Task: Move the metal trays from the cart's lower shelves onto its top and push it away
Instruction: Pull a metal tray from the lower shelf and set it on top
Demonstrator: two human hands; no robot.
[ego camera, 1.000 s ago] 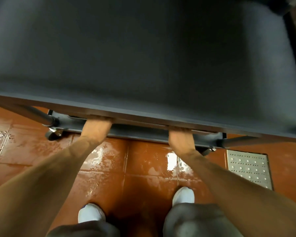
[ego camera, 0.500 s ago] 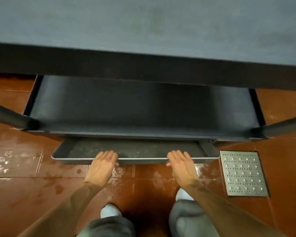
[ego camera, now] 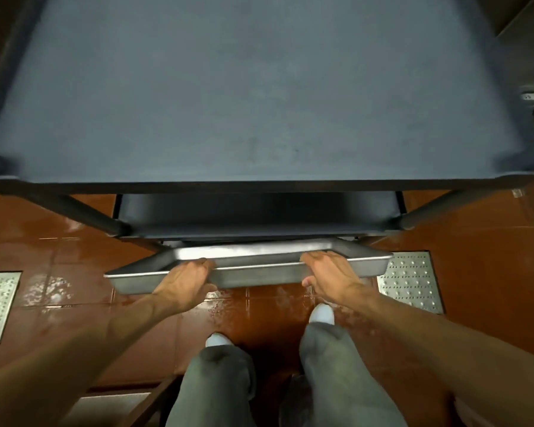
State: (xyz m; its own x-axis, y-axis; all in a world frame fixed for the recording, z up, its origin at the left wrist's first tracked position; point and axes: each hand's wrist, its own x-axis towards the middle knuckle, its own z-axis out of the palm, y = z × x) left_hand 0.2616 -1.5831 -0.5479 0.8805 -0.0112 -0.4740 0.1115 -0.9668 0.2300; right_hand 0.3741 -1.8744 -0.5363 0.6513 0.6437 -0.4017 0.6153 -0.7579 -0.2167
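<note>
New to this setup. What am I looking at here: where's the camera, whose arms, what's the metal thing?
There is no robot. One wide-angle camera sits on a person's head and looks down, so the arms entering from the bottom are theirs, with their legs and white shoes below.

The big grey slab filling the upper half is the cart's top, which has nothing on it in view. Under it is a darker lower shelf.

The shiny object is a shallow metal tray, partly pulled out from beneath the shelves. The left hand and the right hand each grip its near rim.

The floor is wet-looking reddish tile with perforated metal plates set in it.
</note>
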